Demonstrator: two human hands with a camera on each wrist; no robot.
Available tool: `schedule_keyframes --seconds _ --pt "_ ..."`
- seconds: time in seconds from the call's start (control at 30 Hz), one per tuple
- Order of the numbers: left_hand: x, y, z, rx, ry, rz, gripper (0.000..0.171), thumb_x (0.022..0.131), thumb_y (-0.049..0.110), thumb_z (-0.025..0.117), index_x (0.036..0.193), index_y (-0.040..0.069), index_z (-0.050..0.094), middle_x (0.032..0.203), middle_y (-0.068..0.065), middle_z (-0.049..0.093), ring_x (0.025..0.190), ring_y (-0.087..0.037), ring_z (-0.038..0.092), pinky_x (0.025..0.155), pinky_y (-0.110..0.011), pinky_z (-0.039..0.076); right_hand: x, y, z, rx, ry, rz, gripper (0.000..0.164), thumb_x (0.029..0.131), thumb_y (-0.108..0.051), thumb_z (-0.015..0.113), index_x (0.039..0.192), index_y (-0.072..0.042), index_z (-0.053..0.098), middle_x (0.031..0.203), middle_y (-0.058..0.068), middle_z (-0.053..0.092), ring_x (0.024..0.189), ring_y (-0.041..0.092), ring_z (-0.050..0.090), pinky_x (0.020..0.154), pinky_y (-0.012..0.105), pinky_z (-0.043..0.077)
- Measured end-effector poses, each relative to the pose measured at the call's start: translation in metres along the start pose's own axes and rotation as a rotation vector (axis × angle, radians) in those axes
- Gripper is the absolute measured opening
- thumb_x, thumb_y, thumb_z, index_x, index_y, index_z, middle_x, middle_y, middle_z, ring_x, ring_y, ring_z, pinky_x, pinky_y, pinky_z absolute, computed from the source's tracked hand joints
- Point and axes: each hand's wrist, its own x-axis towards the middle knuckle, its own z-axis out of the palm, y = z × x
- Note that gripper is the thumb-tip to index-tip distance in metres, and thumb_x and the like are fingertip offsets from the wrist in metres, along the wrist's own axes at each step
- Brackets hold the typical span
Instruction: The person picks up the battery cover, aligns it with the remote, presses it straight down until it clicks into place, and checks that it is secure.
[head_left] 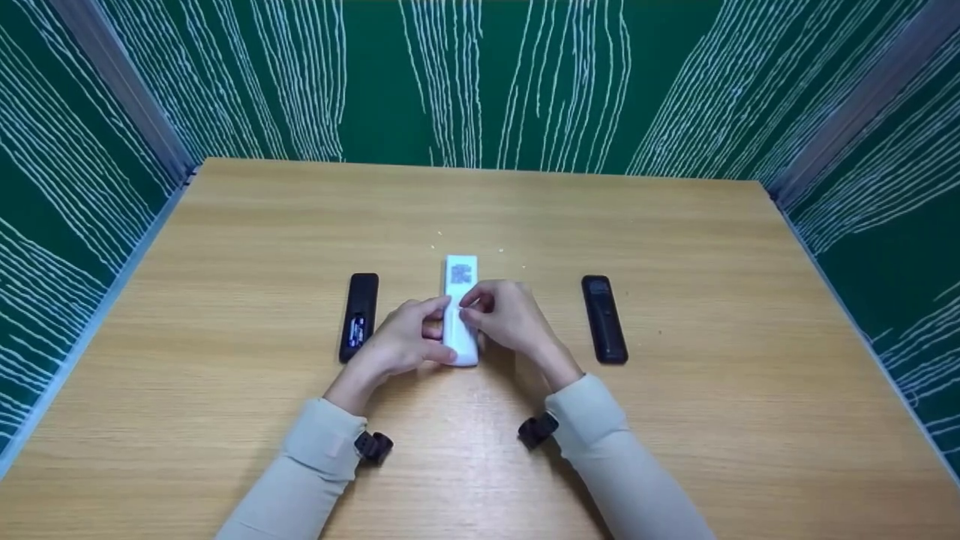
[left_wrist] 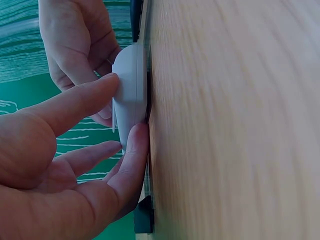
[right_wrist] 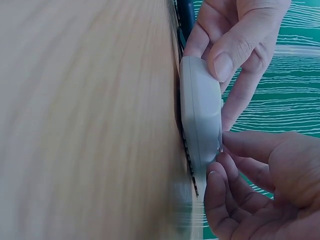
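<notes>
A white remote control (head_left: 463,341) lies back up on the table, a printed label at its far end. My left hand (head_left: 409,337) holds it from the left, the thumb at the near end and a finger at the left edge. My right hand (head_left: 510,315) bends over the middle of the remote. Its thumb and a finger pinch the edge of a thin battery cover (left_wrist: 114,122), which stands slightly away from the remote's back in the left wrist view. Part of the cover is hidden behind the fingers.
Left of the hands lies a black remote (head_left: 364,300) with its battery compartment open and batteries (head_left: 357,330) showing. Another black remote (head_left: 604,322) lies to the right. Tiny white bits are scattered beyond the white remote on the wooden table (head_left: 480,202). Green patterned panels (head_left: 375,82) surround it.
</notes>
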Motion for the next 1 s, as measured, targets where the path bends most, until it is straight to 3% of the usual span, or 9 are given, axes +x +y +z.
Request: schedule_keyframes --seconds 0.5,1.0 --pt "0.000 0.000 0.000 -0.009 -0.004 -0.013 0.092 0.082 -0.011 0.083 0.163 0.005 0.041 0.145 -0.020 0.051 0.127 -0.032 0.062 0.107 -0.039 0.055 0.009 0.001 -0.002 -0.036 -0.035 -0.032 0.006 0.098 -0.011 0.074 0.096 -0.008 0.078 0.077 0.001 0.069 0.062 0.010 0.056 0.054 0.022 0.046" --pt "0.000 0.001 0.000 -0.004 0.005 -0.016 0.094 0.080 -0.011 0.084 0.163 0.005 0.040 0.145 -0.020 0.052 0.126 -0.031 0.062 0.107 -0.038 0.055 0.022 -0.005 -0.017 -0.047 -0.201 0.072 0.012 0.098 -0.019 0.078 0.095 -0.009 0.073 0.081 0.003 0.067 0.069 0.014 0.060 0.060 0.024 0.050"
